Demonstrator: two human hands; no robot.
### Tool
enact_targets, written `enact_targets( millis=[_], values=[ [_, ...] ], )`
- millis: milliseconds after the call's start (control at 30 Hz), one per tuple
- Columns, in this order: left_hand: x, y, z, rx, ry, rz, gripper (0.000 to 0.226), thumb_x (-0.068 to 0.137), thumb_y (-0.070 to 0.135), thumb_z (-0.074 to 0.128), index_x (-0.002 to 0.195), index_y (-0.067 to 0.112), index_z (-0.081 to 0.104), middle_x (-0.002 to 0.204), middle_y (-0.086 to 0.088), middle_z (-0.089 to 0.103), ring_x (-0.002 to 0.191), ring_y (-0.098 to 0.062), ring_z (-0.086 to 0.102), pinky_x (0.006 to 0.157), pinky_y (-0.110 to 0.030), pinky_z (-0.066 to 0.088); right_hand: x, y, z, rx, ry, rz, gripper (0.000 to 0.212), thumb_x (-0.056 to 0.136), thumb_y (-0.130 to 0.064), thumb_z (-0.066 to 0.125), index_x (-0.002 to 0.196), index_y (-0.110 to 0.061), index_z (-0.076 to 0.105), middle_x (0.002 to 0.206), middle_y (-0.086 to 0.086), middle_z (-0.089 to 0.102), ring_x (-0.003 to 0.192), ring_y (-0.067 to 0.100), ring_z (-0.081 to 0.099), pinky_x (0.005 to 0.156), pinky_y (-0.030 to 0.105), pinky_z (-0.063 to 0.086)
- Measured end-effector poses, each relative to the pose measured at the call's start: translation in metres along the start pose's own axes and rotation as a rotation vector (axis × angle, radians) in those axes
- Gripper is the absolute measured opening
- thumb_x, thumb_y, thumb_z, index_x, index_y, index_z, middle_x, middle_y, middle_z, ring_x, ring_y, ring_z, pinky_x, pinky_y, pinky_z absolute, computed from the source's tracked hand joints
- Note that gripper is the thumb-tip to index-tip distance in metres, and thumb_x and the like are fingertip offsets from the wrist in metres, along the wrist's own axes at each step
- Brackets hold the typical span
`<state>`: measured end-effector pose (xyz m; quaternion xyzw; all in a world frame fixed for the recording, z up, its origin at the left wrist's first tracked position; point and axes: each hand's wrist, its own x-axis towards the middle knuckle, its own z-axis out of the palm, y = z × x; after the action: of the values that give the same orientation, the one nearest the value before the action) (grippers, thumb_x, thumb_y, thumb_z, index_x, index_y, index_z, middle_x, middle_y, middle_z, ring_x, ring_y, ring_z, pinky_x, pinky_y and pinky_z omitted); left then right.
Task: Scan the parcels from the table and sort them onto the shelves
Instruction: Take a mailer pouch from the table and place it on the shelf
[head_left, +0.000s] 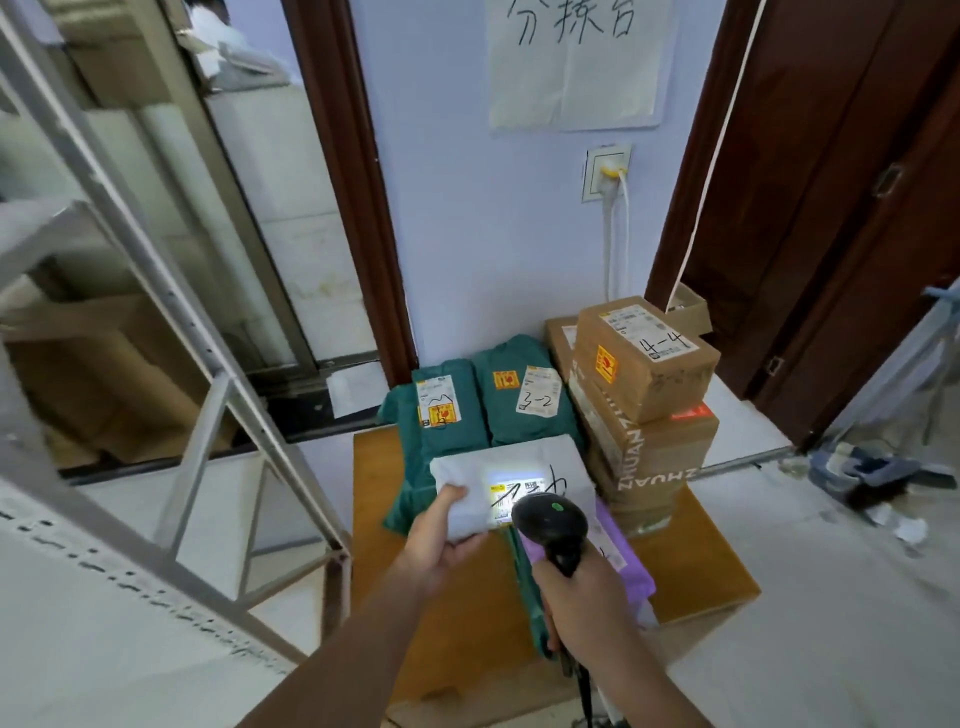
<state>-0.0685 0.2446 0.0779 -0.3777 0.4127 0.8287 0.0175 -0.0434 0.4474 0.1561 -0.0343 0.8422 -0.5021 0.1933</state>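
A pale lilac wall (467, 218) carries a handwritten paper sign (576, 62) above a white wall socket (607, 172), its white cable (618, 244) hanging down. Dark brown door frames (358, 171) flank the wall, with a dark wooden door (852, 171) at right. A grey metal shelf frame (156, 291) crosses the left side. The wooden surface (711, 561) stands on a light tiled floor (831, 613) in daylight.
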Motion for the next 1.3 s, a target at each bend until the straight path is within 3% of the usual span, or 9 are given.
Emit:
enact_targets(
  millis=[267,467,600,700,900,1133,1300],
  values=[
    [-0.016,-0.004,0.000,-0.066,-0.040,0.042,0.041,0.093,0.025,0.074,0.128,0.008,0.063,0.126,-0.023,0.072,0.099,-0.029,0.076,0.084,-0.038,0.066,-0.007,0.001,-0.010,0.013,-0.065,-0.015,0.016,0.094,-0.012,0.061,0.080,-0.016,0.053,0.052,-0.002,0.044,0.035,0.004,0.042,0.043,0.022,0.036],
    [-0.034,-0.013,0.002,-0.035,-0.043,0.093,0.032,0.094,0.026,0.071,0.121,0.009,0.067,0.106,-0.014,0.079,0.100,-0.027,0.073,0.088,-0.038,0.063,-0.025,0.001,-0.018,0.035,-0.113,-0.047,0.018,0.095,-0.008,0.059,0.080,-0.013,0.051,0.052,0.000,0.044,0.033,0.004,0.043,0.038,0.015,0.037],
    [-0.048,-0.021,0.000,-0.059,-0.038,0.113,0.032,0.093,0.026,0.073,0.121,0.010,0.066,0.114,-0.015,0.071,0.105,-0.029,0.069,0.106,-0.047,0.055,-0.038,0.008,-0.021,0.060,-0.115,-0.064,0.014,0.093,-0.006,0.058,0.081,-0.011,0.052,0.046,-0.002,0.045,0.034,0.013,0.046,0.041,0.026,0.044],
    [-0.058,-0.030,-0.005,-0.064,-0.019,0.133,0.035,0.094,0.028,0.072,0.123,0.010,0.066,0.124,-0.017,0.072,0.116,-0.032,0.070,0.109,-0.048,0.053,-0.047,0.014,-0.022,0.060,-0.134,-0.073,0.011,0.093,-0.006,0.058,0.084,-0.011,0.052,0.045,-0.004,0.046,0.035,0.014,0.048,0.042,0.027,0.045],
    [-0.079,-0.048,-0.019,-0.093,0.015,0.162,0.039,0.096,0.028,0.068,0.130,0.010,0.064,0.121,-0.015,0.076,0.121,-0.032,0.070,0.103,-0.041,0.057,-0.071,0.021,-0.019,0.060,-0.206,-0.095,0.013,0.094,-0.007,0.056,0.081,-0.007,0.054,0.045,0.004,0.048,0.037,0.020,0.049,0.044,0.030,0.047],
    [-0.109,-0.059,-0.058,-0.132,0.064,0.194,0.033,0.097,0.028,0.067,0.126,0.011,0.065,0.115,-0.012,0.079,0.112,-0.027,0.074,0.100,-0.040,0.058,-0.088,0.017,0.006,0.054,-0.308,-0.109,0.007,0.091,-0.009,0.058,0.097,-0.011,0.055,0.050,0.009,0.051,0.040,0.022,0.050,0.045,0.030,0.048],
    [-0.139,-0.063,-0.123,-0.201,0.154,0.217,0.041,0.095,0.031,0.070,0.130,0.010,0.064,0.116,-0.014,0.078,0.109,-0.027,0.076,0.086,-0.034,0.064,-0.108,0.006,0.046,-0.056,-0.415,-0.162,0.010,0.090,-0.013,0.058,0.082,-0.010,0.055,0.045,0.004,0.051,0.039,0.020,0.052,0.048,0.033,0.050]
  ],
)
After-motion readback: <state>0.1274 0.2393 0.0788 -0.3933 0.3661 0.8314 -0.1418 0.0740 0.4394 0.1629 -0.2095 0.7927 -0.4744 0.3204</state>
